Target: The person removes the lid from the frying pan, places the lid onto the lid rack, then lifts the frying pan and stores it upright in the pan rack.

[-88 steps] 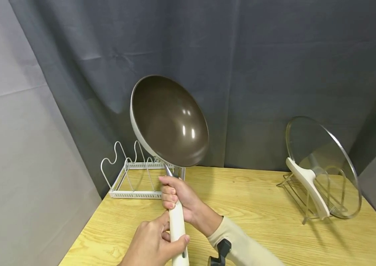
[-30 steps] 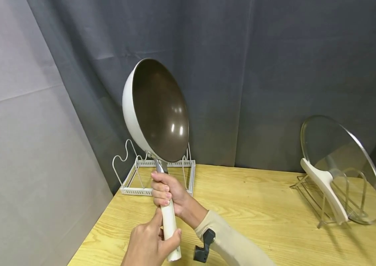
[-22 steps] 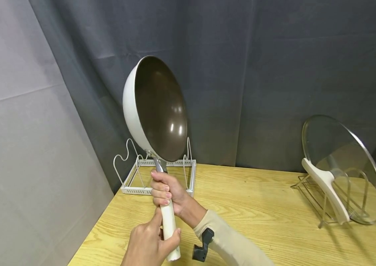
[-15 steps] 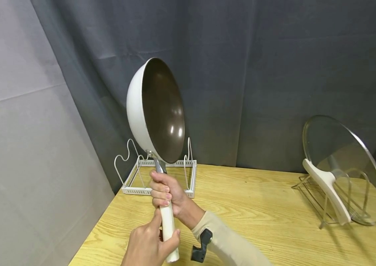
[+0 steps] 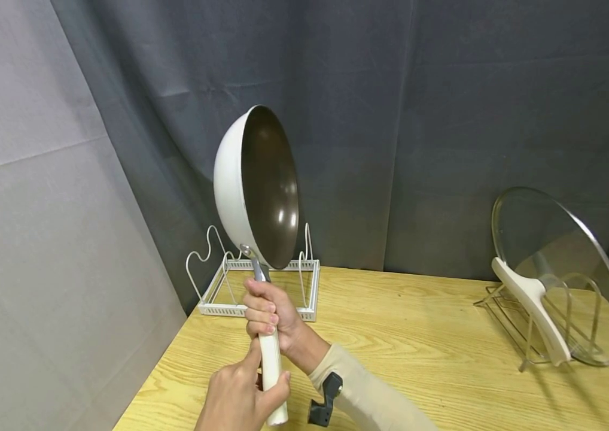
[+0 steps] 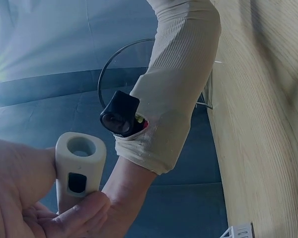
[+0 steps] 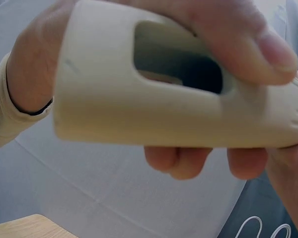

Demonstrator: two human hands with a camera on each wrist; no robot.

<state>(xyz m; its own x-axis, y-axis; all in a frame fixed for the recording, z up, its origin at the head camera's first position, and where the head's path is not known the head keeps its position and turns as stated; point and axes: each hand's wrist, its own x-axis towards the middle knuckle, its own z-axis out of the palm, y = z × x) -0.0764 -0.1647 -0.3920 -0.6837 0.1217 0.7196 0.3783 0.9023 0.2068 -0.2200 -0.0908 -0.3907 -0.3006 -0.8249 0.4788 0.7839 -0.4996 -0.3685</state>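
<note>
A deep wok [image 5: 229, 185], white outside and dark brown inside, is held up in the head view with its bowl at the top. Its brown inside faces right. My right hand [image 5: 277, 317] wraps its fingers round the upper part of the cream handle [image 5: 270, 359], just below the metal neck. Lower down, my left hand [image 5: 240, 389] holds the handle's end between thumb and fingers. The left wrist view shows that handle end [image 6: 82, 166] with its round hole and a dark slot. The slot side of the handle [image 7: 139, 114] fills much of the right wrist view.
Behind the wok, a white rack [image 5: 224, 309] with wavy wire dividers stands on the wooden table [image 5: 390, 335]. To the right, a glass lid [image 5: 557, 239] with a cream handle leans in a wire stand [image 5: 525, 353]. A dark curtain [image 5: 444, 149] hangs at the back.
Still in both hands, the wok has turned about its handle: more of its white outside shows, and its inside faces further right. Its bowl has lowered slightly over the last half second.
</note>
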